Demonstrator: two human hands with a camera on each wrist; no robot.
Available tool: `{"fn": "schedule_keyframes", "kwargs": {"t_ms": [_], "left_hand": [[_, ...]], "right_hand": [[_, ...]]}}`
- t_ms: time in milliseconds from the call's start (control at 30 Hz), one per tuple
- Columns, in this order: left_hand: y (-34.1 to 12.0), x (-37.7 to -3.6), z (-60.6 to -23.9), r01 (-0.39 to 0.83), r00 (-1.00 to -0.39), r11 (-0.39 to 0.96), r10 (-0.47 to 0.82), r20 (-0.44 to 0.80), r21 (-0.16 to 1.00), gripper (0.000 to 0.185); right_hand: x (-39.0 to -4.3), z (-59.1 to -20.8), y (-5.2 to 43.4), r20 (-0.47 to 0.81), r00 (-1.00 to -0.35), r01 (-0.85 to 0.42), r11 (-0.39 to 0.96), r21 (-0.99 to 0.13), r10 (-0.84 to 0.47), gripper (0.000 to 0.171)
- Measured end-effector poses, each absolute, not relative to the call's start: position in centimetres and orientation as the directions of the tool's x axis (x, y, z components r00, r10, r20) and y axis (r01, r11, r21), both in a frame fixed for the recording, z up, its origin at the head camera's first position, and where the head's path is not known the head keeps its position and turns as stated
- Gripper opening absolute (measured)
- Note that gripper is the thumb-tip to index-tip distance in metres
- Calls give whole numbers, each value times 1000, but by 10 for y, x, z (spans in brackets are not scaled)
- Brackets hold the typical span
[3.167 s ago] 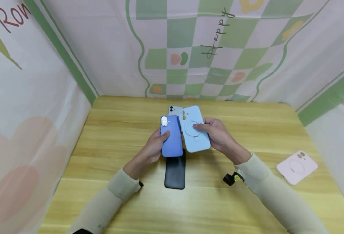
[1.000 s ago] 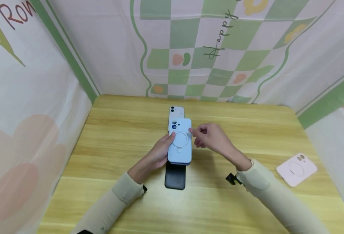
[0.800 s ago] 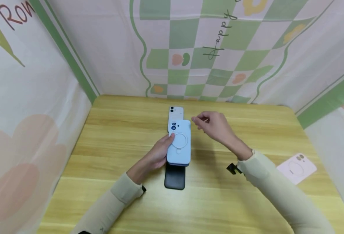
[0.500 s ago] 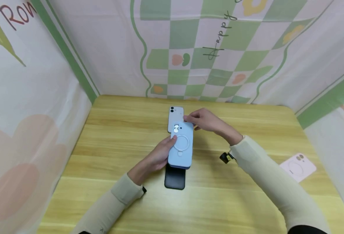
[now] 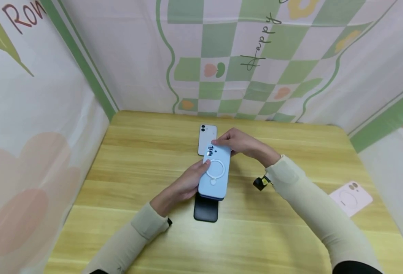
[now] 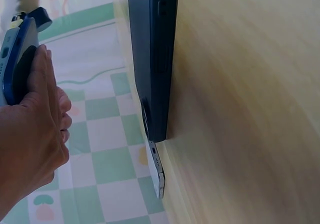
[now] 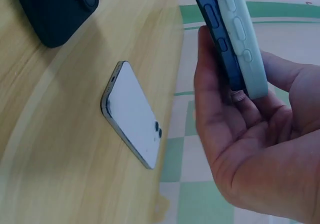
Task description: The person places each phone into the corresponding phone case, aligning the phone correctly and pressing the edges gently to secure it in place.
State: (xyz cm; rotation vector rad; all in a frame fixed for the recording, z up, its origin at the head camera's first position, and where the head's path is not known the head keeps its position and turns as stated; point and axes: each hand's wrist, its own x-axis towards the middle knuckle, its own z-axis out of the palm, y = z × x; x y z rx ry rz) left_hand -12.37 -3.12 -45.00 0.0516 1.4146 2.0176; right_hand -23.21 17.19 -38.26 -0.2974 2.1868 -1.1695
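Note:
In the head view my left hand (image 5: pixel 189 180) holds a light-blue phone case (image 5: pixel 218 187) with a magnet ring on its back, thumb beside the ring. A blue phone (image 7: pixel 212 19) lies flat against the case's inner side; the right wrist view shows their side edges layered, buttons on both. At the camera end, my right hand (image 5: pixel 240 141) grips the upper corner of case and phone, thumb on top and fingers beneath. Under the pair, a black phone (image 5: pixel 206 209) lies on the table, partly covered in the head view. Behind it rests a white phone (image 5: pixel 207 140), camera end away from me.
A pink phone case (image 5: pixel 353 196) lies at the right side of the wooden table (image 5: pixel 146 152), partly behind my right forearm. Patterned cloth (image 5: pixel 215 38) stands along the table's back and sides.
The phone and case, earlier held apart, are now stacked in my left hand. My right hand let go, moved up to the camera end, and took hold of the upper corner.

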Motion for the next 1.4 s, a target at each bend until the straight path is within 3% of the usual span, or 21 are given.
{"fn": "schedule_keyframes", "kwargs": {"t_ms": [233,733,1033,1400], "left_hand": [[-31,-124,-449,-498,-769,-184,545,-334,847,56],[-31,-123,-448,-509,-754,-186,567,-331,841,52],[-31,-121,-449,-502,-751,-197,582,-312,842,50],[-31,-120,-448,-478,-801,-216,505,-321,852,50]], "right_hand": [[-234,-389,175,-426,-759,160,494,-855,-492,28],[-232,-392,178,-427,-762,210,439,-874,-486,18],[-229,-390,177,-407,-770,184,439,-879,-491,25],[-225,-392,183,-401,-783,158,471,-868,-476,28]]}}
